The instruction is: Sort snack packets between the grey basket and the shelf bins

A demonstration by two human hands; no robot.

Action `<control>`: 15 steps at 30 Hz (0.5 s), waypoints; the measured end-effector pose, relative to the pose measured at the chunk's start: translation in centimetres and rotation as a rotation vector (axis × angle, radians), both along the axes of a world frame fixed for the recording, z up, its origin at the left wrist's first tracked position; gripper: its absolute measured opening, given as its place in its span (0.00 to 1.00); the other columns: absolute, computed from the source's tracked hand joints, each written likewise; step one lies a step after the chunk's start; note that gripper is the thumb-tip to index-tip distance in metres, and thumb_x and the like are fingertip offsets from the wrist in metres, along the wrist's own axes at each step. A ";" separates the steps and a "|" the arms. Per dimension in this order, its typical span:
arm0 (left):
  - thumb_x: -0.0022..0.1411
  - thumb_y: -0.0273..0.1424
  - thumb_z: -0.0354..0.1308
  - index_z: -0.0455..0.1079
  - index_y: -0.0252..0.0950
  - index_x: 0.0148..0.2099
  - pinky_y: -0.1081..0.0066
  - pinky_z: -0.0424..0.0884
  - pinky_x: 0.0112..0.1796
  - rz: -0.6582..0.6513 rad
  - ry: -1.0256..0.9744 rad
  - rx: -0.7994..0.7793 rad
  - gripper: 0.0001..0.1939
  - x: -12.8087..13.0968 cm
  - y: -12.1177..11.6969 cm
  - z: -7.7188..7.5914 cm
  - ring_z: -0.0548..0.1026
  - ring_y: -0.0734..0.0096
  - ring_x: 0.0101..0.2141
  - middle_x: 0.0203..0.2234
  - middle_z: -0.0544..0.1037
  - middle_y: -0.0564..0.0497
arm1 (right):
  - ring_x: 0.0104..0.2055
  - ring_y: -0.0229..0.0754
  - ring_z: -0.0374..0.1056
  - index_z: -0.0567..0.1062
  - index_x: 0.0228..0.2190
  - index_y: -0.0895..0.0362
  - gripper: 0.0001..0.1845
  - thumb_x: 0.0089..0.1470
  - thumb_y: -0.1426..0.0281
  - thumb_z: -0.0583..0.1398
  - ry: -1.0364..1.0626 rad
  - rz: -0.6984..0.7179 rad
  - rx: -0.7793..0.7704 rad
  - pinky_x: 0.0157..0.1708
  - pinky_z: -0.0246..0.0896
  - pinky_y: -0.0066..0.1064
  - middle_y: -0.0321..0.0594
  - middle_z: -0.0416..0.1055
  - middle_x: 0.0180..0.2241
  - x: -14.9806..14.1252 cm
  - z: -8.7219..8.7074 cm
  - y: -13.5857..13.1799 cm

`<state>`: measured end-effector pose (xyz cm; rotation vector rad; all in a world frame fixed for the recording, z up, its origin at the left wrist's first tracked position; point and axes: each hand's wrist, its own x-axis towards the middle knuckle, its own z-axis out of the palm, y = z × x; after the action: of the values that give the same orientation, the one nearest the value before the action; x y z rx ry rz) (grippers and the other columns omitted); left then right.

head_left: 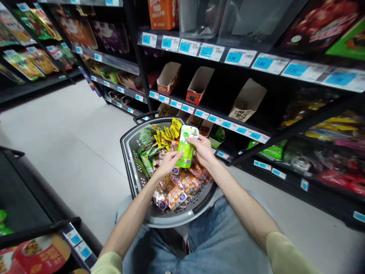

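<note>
Over the grey shopping basket (pixel 134 167), a green and white snack pouch (pixel 186 152) is held upright between both hands. My left hand (pixel 169 163) is closed on the pouch's lower left edge. My right hand (pixel 203 149) grips its right side, with the thumb across the front. Below lie several orange and white snack packets (pixel 176 197) in clear wrap. Yellow packets (pixel 167 136) and green packets (pixel 148 140) fill the far left part of the basket. The basket stands between my knees, and my forearms hide part of its contents.
Black shelving (pixel 251 140) with price tags rises in front and to the right. Several open cardboard boxes (pixel 199 82) stand on its middle shelf. A low black rack (pixel 25 194) is at the left. Pale floor (pixel 94 129) runs between them.
</note>
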<state>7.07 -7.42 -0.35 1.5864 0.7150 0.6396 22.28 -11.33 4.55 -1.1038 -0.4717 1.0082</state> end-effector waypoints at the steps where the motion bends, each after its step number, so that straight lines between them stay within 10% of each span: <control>1: 0.60 0.53 0.53 0.66 0.32 0.25 0.75 0.54 0.25 0.002 0.000 0.005 0.27 0.0 0.0 0.1 0.58 0.77 0.22 0.19 0.64 0.55 | 0.30 0.41 0.74 0.79 0.33 0.58 0.21 0.32 0.69 0.74 0.001 -0.002 0.001 0.36 0.71 0.34 0.39 0.81 0.32 0.0 0.0 0.0; 15: 0.61 0.51 0.53 0.59 0.34 0.22 0.74 0.47 0.23 0.014 0.009 0.068 0.27 0.0 0.1 -1.2 0.52 0.79 0.21 0.17 0.55 0.57 | 0.38 0.46 0.76 0.80 0.29 0.58 0.17 0.35 0.64 0.74 0.106 -0.043 0.015 0.38 0.72 0.35 0.40 0.80 0.31 -0.3 0.5 0.2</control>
<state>7.05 -7.37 -1.51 1.6484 0.7179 0.6735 22.00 -11.09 5.02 -1.0374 -0.3683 1.0188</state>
